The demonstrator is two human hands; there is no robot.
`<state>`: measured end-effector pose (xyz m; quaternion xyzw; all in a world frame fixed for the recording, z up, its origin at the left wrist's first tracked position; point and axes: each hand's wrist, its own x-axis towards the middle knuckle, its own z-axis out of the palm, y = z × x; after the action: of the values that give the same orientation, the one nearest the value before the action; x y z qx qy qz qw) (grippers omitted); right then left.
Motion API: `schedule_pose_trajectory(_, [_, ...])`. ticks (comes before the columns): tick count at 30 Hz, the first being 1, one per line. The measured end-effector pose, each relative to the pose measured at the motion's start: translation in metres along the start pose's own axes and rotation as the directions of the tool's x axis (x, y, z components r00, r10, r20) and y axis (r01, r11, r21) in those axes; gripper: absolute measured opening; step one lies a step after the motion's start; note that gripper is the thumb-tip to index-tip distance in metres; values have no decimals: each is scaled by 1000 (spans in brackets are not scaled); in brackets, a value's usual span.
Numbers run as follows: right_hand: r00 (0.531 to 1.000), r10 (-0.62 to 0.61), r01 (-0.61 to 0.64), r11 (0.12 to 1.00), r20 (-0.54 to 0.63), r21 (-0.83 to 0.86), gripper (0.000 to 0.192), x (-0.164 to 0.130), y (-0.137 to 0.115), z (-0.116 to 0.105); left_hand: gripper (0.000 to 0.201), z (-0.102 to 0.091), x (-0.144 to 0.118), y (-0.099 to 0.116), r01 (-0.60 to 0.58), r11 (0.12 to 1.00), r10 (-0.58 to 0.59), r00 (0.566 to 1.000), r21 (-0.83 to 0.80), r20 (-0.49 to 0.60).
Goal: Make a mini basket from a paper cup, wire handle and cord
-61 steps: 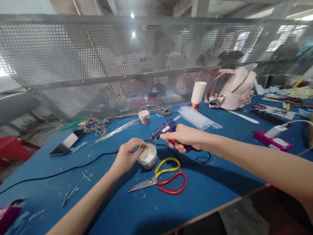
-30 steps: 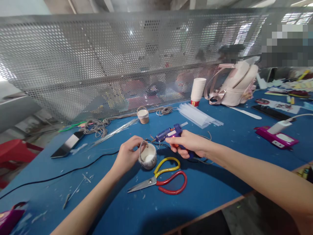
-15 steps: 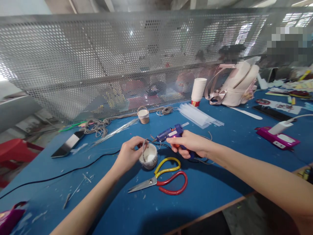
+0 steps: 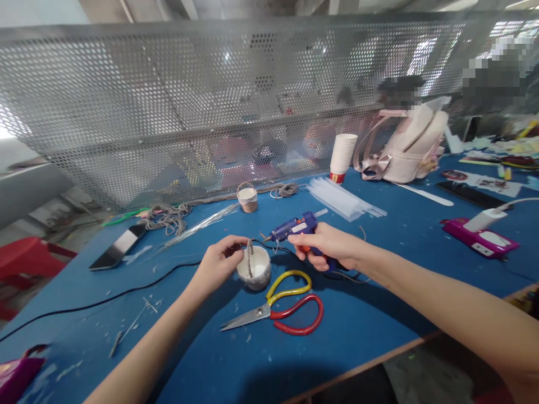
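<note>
A small white cup-shaped basket [image 4: 254, 275] with a twisted grey cord handle stands on the blue table. My left hand [image 4: 222, 262] is at its left side, thumb and fingers closed at the handle; the exact fingertip contact is partly hidden. My right hand [image 4: 322, 247] grips a blue glue gun [image 4: 300, 226] by its handle, nozzle pointing left above the basket's right rim, apart from it. A clear glue stick juts from the gun's rear. Scissors [image 4: 269, 308] with one yellow and one red handle lie in front of the basket.
Behind stand another small basket [image 4: 247, 200], a stack of paper cups [image 4: 343, 157] and a pink backpack [image 4: 406, 148]. Grey cord [image 4: 168, 219], clear plastic sheets [image 4: 341, 197], a phone [image 4: 118, 247] and a purple power strip [image 4: 480, 238] lie around. A black cable [image 4: 126, 293] crosses the left side.
My left hand has shifted slightly left, and its fingers have loosened a little. The basket has turned slightly, its handle now showing more fully. The glue gun stays nearly still.
</note>
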<state>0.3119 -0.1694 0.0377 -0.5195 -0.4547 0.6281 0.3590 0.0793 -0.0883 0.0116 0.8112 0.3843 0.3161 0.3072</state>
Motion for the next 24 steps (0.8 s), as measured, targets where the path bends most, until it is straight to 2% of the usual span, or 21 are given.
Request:
schedule_pose_trajectory(3, [1000, -10, 10, 1000, -2, 2, 34, 0, -1, 0, 22, 0, 1, 1, 19, 1000, -19, 1000, 21, 13])
schedule_pose_trajectory(8, [1000, -24, 24, 1000, -20, 6, 32, 0, -3, 3, 22, 6, 5, 4, -67, 997, 67, 998, 36, -2])
schedule_pose_trajectory(13, [979, -149, 144, 988, -139, -48, 21, 5, 0, 17, 19, 9, 3, 2, -98, 994, 100, 995, 49, -30])
schedule_pose_trajectory(16, [952, -255, 232, 962, -168, -147, 14, 17, 7, 29, 19, 9, 0, 1, -91, 994, 93, 995, 56, -44])
schedule_pose_trajectory(19, [928, -326, 293, 938, -179, -186, 15, 33, 18, 39, 20, 9, -1, 0, -72, 996, 75, 995, 48, -59])
schedule_pose_trajectory(24, [915, -348, 325, 936, -203, -138, 19, 53, 34, 49, 22, 11, -3, 2, -36, 999, 38, 996, 36, -85])
